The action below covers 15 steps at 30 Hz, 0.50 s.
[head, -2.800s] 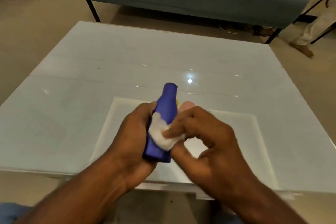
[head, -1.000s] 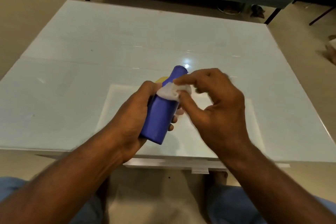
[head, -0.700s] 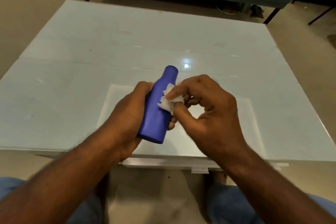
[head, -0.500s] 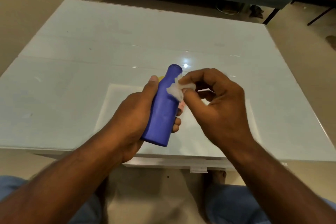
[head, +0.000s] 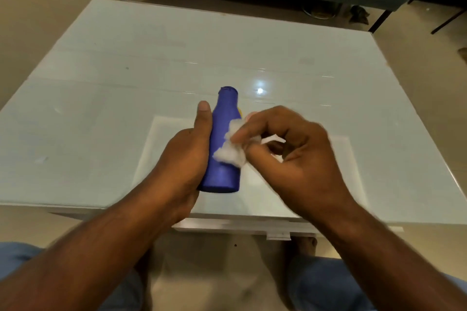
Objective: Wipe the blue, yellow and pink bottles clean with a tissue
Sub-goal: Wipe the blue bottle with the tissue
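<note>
There, your left hand [head: 187, 159] gripped the blue bottle [head: 223, 144] round its body, thumb laid along its side, holding it tilted above the near part of the white tabletop [head: 126, 98] with its neck pointing away from you. Your right hand [head: 295, 159] pinched a crumpled white tissue [head: 231, 154] and pressed it against the bottle's right side. Just behind the bottle showed slivers of the yellow bottle [head: 240, 110] and the pink bottle [head: 249, 115], mostly hidden.

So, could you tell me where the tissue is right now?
In the head view, the tissue is pinched in the right hand, pressed against the right side of the blue bottle.
</note>
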Available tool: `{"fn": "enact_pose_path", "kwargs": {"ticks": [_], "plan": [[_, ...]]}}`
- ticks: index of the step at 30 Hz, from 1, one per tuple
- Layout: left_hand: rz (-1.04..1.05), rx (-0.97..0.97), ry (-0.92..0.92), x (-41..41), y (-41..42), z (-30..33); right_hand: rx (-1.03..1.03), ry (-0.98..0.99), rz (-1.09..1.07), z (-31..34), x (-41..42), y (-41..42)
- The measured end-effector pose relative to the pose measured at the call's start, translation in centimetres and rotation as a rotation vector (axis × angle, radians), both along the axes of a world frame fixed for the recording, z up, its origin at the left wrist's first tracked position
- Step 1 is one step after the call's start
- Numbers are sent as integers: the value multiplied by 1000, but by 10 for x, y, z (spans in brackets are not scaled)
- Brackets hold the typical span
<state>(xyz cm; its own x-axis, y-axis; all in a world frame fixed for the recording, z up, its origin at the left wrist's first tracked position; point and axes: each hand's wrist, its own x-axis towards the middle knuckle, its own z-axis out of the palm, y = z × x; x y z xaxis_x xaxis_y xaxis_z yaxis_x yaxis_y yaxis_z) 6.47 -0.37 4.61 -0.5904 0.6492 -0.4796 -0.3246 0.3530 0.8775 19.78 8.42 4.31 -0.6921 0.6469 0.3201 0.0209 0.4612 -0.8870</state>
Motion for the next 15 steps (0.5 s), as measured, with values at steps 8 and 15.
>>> {"fn": "enact_pose_path", "kwargs": {"ticks": [8,15], "plan": [[-216,42,78,2,-4,-6,-77,9,-205,-1,-1,9],[3,115,-187,-3,-2,5,-161,-17,-102,0,0,5]]}}
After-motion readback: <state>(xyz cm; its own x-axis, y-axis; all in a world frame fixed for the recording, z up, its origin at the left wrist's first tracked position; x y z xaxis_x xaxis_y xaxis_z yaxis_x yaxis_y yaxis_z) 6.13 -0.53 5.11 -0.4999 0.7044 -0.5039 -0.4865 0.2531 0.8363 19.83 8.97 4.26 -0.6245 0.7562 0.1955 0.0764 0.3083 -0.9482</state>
